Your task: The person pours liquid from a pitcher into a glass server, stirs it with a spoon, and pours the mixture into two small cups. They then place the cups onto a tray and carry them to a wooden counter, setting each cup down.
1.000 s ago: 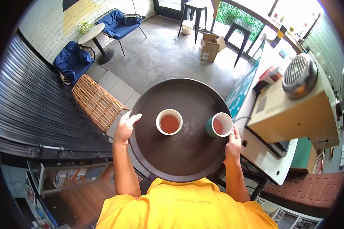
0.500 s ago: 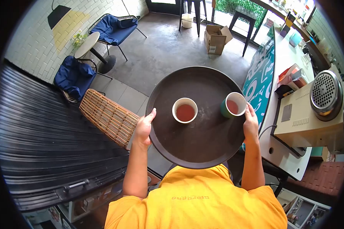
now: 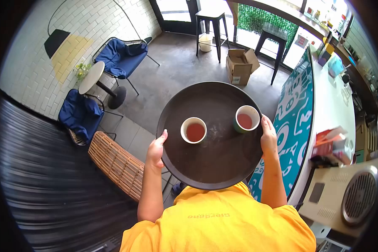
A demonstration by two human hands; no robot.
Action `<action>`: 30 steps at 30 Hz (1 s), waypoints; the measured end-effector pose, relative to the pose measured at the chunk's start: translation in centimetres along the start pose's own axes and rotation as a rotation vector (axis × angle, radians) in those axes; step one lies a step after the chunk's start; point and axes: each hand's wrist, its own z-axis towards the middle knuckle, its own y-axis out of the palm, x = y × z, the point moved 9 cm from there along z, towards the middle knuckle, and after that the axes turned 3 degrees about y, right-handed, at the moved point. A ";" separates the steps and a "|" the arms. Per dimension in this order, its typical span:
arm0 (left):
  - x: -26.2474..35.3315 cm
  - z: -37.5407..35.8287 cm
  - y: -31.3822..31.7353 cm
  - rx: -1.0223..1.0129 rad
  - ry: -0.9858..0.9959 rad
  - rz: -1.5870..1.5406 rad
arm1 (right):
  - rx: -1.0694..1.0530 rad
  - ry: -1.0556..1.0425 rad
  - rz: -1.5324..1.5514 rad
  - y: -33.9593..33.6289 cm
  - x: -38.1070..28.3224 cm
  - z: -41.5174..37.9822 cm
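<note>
A round dark brown serving tray [image 3: 214, 168] is held level in front of my body. My left hand [image 3: 156, 150] grips its left rim, thumb on top and fingers hidden underneath. On the right side, my right hand [image 3: 268, 136] grips the opposite rim the same way. Two paper cups of reddish-brown drink stand upright on the tray: one cup [image 3: 193, 130] left of the middle, and a green-sided cup [image 3: 246, 119] near the right rim, close to my right thumb.
A rattan bench [image 3: 115, 164] and blue-cushioned chairs [image 3: 124, 56] with a small round table [image 3: 91, 78] line the left. Ahead stand a cardboard box [image 3: 239, 67] and black stools [image 3: 274, 35]. A long counter [image 3: 329, 92] with a beige machine [image 3: 332, 193] runs along the right.
I have moved forward: the counter machine and bench have slid lower in view, and the door shows more. The tray has shifted slightly left and down in view, both cups still on it.
</note>
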 end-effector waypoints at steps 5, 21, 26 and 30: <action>3.1 7.9 3.2 -0.106 -0.060 -0.035 | -0.026 0.003 0.020 2.3 -3.8 8.3; 13.3 37.4 11.7 -0.223 -0.225 -0.162 | 0.178 -0.717 -0.902 11.5 -15.4 31.2; 19.0 46.7 14.1 -0.183 -0.203 -0.142 | 0.109 -0.507 -0.855 16.3 -15.9 42.7; 23.0 53.1 15.8 -0.165 -0.195 -0.078 | 0.168 -0.404 -0.959 18.8 -16.5 51.3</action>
